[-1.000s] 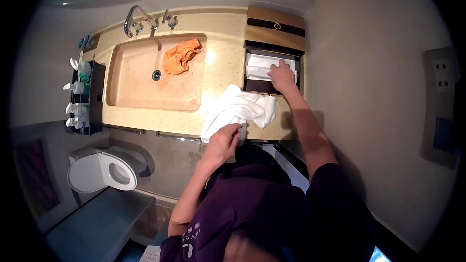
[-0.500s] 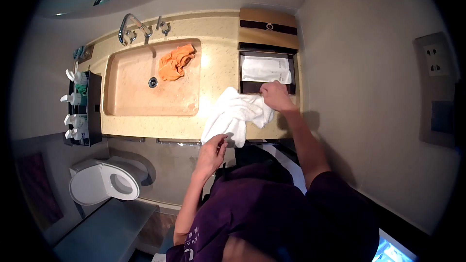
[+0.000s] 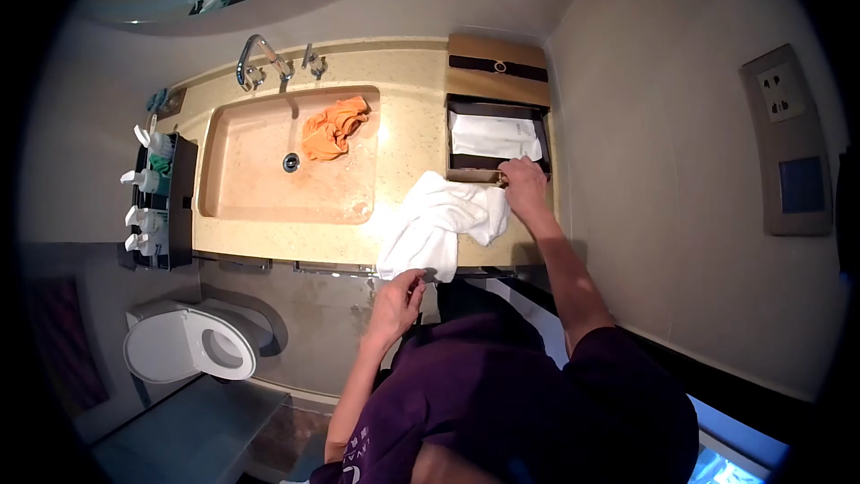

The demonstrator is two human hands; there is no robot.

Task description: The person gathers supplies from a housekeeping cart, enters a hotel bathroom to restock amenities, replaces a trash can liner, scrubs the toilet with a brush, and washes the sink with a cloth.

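An open box point(image 3: 455, 161) with a dark inside stands at the right of the counter, its brown lid point(image 3: 502, 85) raised behind it. In the box lies a white packet point(image 3: 494, 135) with small print. My right hand point(image 3: 527, 186) pinches the box's front edge near its right corner. Just in front of the box a crumpled white towel point(image 3: 434, 220) hangs partly over the counter's edge. Close by the towel's lower end is my left hand point(image 3: 396, 306), fingers loosely bent and apart, nothing visible in them.
Left of the towel is a sink point(image 3: 260, 188) with an orange cloth point(image 3: 333, 132) in it and a faucet point(image 3: 260, 58) behind. A black rack point(image 3: 182, 202) of pump bottles stands at the counter's left end. Below left is a toilet point(image 3: 193, 341) with its lid up.
My right hand has shifted slightly along the box's front edge, which now shows more of its front wall. The view has tilted a little; my left hand stays by the towel.
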